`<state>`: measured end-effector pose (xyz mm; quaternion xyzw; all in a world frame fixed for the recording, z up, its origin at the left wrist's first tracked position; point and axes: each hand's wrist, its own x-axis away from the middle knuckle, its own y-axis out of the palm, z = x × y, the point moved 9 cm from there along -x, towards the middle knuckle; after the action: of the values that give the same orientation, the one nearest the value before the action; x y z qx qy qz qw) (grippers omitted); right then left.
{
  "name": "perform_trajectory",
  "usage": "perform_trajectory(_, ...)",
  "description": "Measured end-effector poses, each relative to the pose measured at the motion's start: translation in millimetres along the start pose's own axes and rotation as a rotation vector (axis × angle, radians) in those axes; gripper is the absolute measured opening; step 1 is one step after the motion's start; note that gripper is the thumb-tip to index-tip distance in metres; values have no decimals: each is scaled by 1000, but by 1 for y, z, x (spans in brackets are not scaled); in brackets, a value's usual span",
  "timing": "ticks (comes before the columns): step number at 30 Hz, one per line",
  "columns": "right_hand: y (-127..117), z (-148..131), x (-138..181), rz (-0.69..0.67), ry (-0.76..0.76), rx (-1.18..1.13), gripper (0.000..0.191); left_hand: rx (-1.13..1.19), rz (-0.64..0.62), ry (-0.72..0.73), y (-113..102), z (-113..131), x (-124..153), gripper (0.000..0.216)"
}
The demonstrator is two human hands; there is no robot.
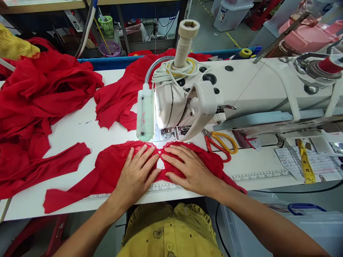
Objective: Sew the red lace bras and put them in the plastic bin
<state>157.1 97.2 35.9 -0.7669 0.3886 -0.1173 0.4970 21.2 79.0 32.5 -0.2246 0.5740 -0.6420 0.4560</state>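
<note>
A red lace-edged garment piece (104, 167), which looks like a bra front, lies spread on the white table in front of the sewing machine (184, 96). My left hand (136, 171) rests flat on its left half, fingers stretched toward the middle. On the right half lies my right hand (189, 167), also flat with fingers apart. Between the fingertips of both hands, the two lace edges meet around a small gap where white shows through. The presser foot (168, 132) sits just beyond the fabric, apart from it.
Red fabric (34, 103) is heaped at the left, with more red pieces (120, 96) behind the lamp (145, 114). Scissors (221, 142) with red and yellow handles lie right of the garment. A yellow tape measure (306, 162) crosses papers (286, 160) farther right.
</note>
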Motion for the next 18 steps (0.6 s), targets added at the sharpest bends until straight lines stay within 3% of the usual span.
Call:
perform_trajectory(13, -3, -6, -1, -2, -28, 51, 47, -54, 66, 79, -1, 5, 3, 38)
perform_trajectory(16, -12, -17, 0, -18, -76, 115, 43, -76, 69, 94, -1, 6, 3, 38)
perform_trajectory(18, -28, -20, 3, 48, -76, 158, 36, -90, 71, 100, -2, 8, 4, 38)
